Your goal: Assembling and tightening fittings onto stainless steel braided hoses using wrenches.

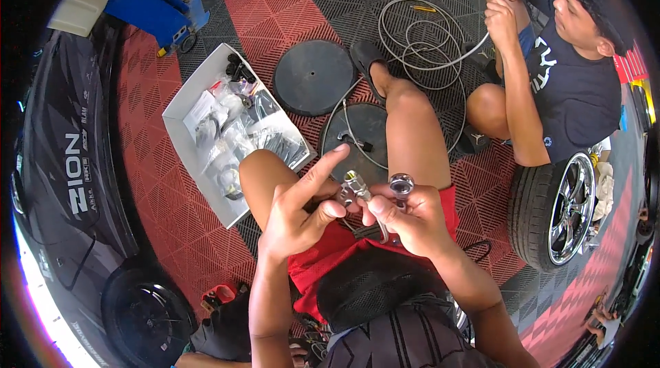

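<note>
My right hand (412,217) is closed, thumb and fingers pinching a silver threaded hose fitting (356,184) above my lap. A short stretch of hose (383,230) hangs below it. A shiny round metal piece with a ringed end (401,184) sticks up from the same hand, by the index finger. Just left of the fitting is my left hand (299,210), its index finger stretched out and its thumb apart. Its other fingers are partly hidden behind the thumb. Small metal parts show between the two hands, but I cannot tell which hand touches them.
A white box (234,213) of bagged parts lies left of my legs. Two black round discs (313,76) rest on the tiled floor. At right, a crouching person (570,86) handles the end of a coiled braided hose (412,62) near a chrome wheel (567,210). A dark car (69,162) stands left.
</note>
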Motion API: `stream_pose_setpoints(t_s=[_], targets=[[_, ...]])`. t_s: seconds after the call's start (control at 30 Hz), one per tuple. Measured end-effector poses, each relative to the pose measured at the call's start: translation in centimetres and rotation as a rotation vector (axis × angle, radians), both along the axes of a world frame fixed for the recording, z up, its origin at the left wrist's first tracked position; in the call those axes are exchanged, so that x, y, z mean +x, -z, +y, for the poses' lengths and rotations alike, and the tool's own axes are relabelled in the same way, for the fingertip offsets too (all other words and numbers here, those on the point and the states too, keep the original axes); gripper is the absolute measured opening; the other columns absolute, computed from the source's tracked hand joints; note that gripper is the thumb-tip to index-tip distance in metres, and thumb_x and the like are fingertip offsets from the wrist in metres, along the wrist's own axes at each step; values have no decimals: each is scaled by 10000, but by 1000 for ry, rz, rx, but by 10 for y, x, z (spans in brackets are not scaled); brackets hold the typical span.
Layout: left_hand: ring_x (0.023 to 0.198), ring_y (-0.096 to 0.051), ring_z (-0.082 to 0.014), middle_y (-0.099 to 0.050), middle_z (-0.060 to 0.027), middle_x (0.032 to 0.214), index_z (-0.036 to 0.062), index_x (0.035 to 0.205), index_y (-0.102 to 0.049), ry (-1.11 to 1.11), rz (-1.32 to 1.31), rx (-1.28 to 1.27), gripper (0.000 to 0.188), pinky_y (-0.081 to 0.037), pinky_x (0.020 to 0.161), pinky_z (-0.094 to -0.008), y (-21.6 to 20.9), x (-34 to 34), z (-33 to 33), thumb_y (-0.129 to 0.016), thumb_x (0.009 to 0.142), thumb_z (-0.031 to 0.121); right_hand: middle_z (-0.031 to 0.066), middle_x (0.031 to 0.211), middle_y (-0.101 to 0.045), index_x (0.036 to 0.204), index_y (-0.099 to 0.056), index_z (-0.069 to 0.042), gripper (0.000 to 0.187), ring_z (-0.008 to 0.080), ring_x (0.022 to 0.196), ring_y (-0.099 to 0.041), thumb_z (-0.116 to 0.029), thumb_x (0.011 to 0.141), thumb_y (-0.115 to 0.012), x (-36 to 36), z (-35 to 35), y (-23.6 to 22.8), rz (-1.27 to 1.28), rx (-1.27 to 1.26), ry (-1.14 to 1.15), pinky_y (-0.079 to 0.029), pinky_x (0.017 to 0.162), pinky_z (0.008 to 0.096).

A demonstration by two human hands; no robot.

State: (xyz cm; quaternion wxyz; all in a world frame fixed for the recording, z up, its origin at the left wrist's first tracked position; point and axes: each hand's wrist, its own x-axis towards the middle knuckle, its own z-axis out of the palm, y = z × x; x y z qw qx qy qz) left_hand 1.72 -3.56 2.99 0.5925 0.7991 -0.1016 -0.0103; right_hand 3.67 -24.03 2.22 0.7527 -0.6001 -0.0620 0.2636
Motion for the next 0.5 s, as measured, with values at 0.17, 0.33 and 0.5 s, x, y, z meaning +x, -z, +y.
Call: stream_pose_setpoints(t_s=[0.17, 0.33, 0.5], targets=[[679, -658, -164, -691, -91, 753, 42, 1431, -420, -16, -45, 86, 684, -515, 695, -286, 0, 3, 1, -677, 864, 326, 18, 752, -660, 992, -689, 12, 237, 37, 616, -525, -211, 954, -621, -2, -2, 9, -26, -47, -41, -402, 531, 206], [634, -637, -158, -674, -89, 724, 61, 1398, -483, -33, -67, 91, 623, -506, 644, -281, -5, 5, -4, -703, 850, 258, 8, 731, -672, 934, -697, -1, 219, 22, 590, -522, -213, 943, -641, -4, 2, 7, -109, -77, 31, -401, 508, 214], [550, -580, -167, -653, -108, 706, 61, 1308, -586, -12, -133, 144, 489, -477, 566, -291, -2, 6, -1, -707, 848, 174, 29, 721, -678, 924, -697, 2, 180, 42, 533, -521, -171, 932, -645, -1, 1, 5, -261, -174, -2, -400, 473, 232]])
